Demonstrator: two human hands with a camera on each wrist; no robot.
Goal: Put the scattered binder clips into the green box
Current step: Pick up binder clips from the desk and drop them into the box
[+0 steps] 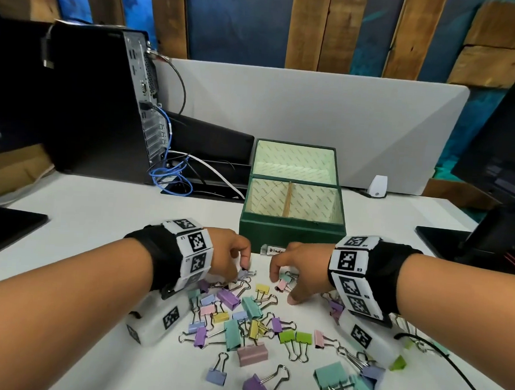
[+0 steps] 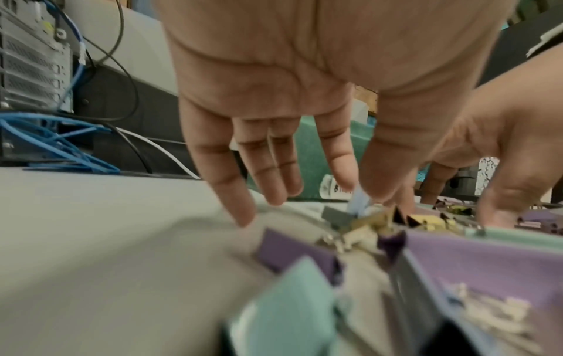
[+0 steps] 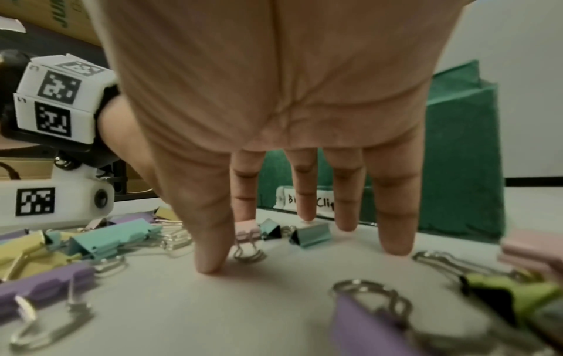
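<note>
The binder clips (image 1: 242,317) are lying scattered on the white desk (image 1: 98,215), pointing every way, with no shared long axis. Just behind them the green box (image 1: 291,230) is standing open and looks empty. The left hand (image 1: 231,253) is pinching a small lavender clip (image 1: 243,273). The right hand (image 1: 301,268), fingers spread, is touching down around a pink clip (image 3: 248,232). I judge this is the picking step; next, lifting them over the box wall.

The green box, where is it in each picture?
Head: green box in the middle, just beyond both hands, lid open.
Left wrist: a blurry green strip seen between the fingers.
Right wrist: at right, behind the fingers.
Shared landmark: the white handwritten label at the box's front.
</note>
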